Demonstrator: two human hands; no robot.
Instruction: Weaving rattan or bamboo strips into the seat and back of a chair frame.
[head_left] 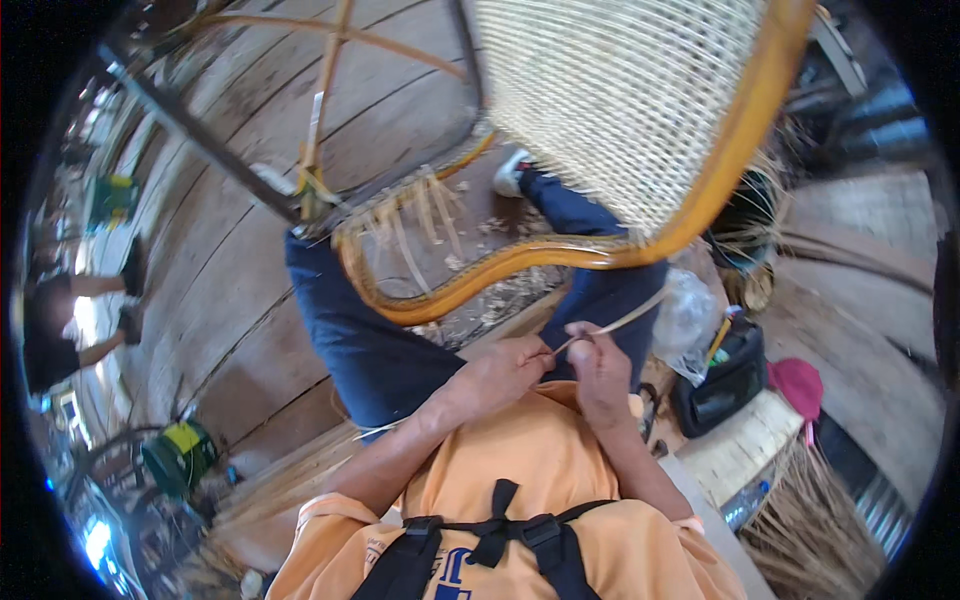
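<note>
A thin pale cane strip (634, 314) runs between my hands in front of my lap. My left hand (505, 368) is closed on it, and a pale end sticks out by my left forearm. Close beside it, my right hand (598, 372) pinches the same strip, whose free end slants up to the right. Beyond my hands, a curved orange-brown chair frame (560, 252) rests across my knees. Woven cane mesh (625, 95) fills its right part. Loose cane ends (405, 210) hang from the dark rail at its left.
To my right are a clear plastic bag (687, 318), a black pouch (722, 392), a pink cap (798, 386) and a bundle of cane strands (800, 510). A green container (180, 457) stands at the left on the plank floor. Another person's legs (100, 285) show at far left.
</note>
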